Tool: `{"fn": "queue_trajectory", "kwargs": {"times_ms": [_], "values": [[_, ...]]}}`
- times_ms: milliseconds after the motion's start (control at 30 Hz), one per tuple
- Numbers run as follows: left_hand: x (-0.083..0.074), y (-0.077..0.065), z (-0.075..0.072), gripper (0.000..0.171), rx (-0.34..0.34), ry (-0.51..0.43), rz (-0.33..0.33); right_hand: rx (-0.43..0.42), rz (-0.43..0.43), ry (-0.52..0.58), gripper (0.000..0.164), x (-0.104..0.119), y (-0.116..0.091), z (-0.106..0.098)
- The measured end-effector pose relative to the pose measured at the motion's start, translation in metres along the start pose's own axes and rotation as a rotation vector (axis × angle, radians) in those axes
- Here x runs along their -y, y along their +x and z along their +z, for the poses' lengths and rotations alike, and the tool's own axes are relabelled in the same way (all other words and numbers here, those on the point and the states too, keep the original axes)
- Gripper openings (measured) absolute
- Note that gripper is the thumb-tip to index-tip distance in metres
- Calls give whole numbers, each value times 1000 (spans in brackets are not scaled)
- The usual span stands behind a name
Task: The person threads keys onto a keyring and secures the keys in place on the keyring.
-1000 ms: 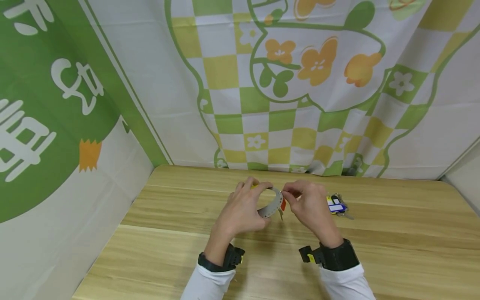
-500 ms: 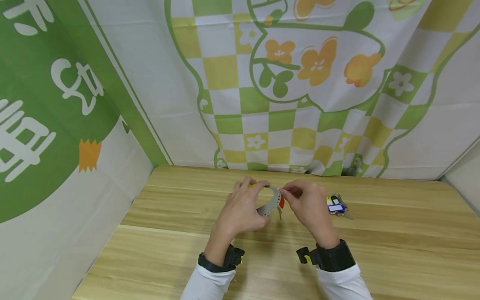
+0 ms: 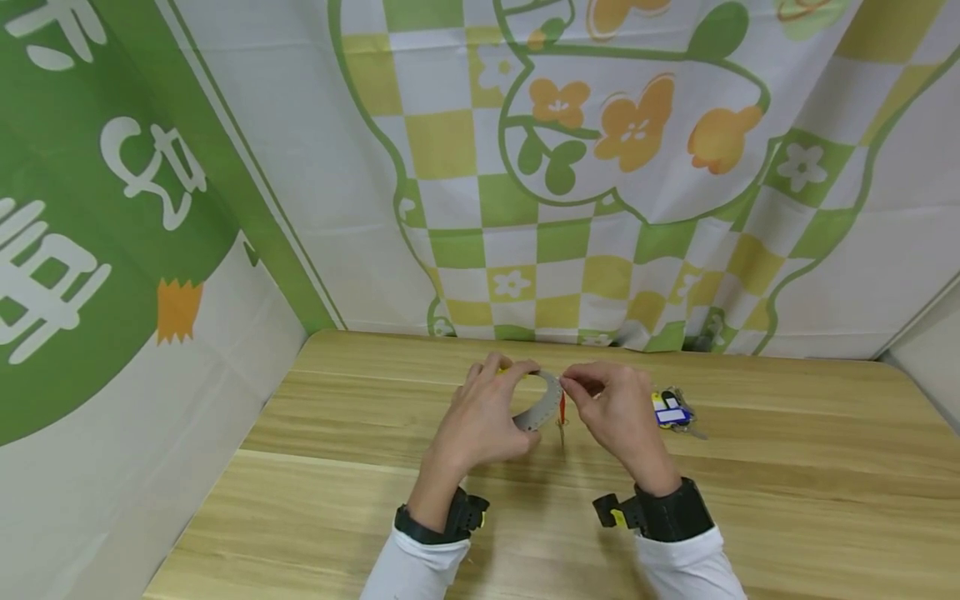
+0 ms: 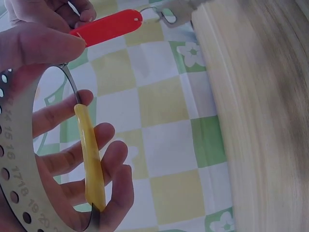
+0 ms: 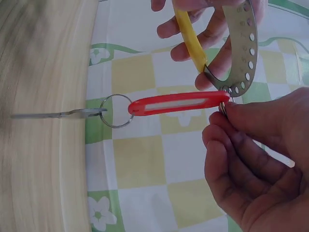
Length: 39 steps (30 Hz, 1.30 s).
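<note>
My left hand (image 3: 480, 421) grips a large grey metal key ring (image 3: 542, 408) with numbered holes along its band and a yellow handle sleeve (image 4: 89, 159) on its thin side. At the band's edge, the thumb and fingers of my right hand (image 3: 618, 408) pinch a small metal ring (image 5: 222, 109) on the end of a red key tag (image 5: 176, 104). Whether that small ring passes through a hole I cannot tell. From the tag's other end hangs a split ring (image 5: 116, 126) with a key (image 5: 58, 114), over the tabletop in the head view.
Right of my right hand, a bunch of keys with blue and yellow tags (image 3: 672, 412) lies on the wooden table (image 3: 787, 467). A patterned curtain (image 3: 510, 250) hangs along the table's back edge. A black camera strap (image 3: 675, 510) circles my right wrist.
The red tag has turned from showing its flat side to nearly edge-on, with the key hanging straight down. My right hand has shifted slightly left; my left hand has barely moved.
</note>
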State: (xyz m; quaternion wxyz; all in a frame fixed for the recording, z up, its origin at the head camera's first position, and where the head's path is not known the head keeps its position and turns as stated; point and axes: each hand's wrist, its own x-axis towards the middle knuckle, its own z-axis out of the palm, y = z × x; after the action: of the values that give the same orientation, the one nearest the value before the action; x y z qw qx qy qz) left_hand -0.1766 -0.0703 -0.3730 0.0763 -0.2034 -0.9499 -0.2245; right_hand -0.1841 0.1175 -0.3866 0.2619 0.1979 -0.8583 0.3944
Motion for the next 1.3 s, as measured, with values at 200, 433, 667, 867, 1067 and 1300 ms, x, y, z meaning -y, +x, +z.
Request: {"fn": "queue_trajectory", "kwargs": {"times_ms": [200, 433, 667, 867, 1067, 1300], "values": [[0, -1, -2, 74, 45, -6, 16, 35, -66, 3, 8, -3, 0, -3], [1, 0, -3, 74, 45, -24, 13, 29, -90, -1, 7, -7, 1, -2], [2, 1, -2, 73, -16, -15, 7, 26, -6, 23, 8, -6, 1, -1], [1, 1, -1, 73, -15, -14, -7, 33, 12, 34, 9, -4, 1, -2], [2, 1, -1, 73, 15, -21, 8, 38, -46, 52, 7, -5, 1, -4], [2, 0, -2, 73, 43, -25, 35, 34, -136, 13, 9, -8, 1, -4]]}}
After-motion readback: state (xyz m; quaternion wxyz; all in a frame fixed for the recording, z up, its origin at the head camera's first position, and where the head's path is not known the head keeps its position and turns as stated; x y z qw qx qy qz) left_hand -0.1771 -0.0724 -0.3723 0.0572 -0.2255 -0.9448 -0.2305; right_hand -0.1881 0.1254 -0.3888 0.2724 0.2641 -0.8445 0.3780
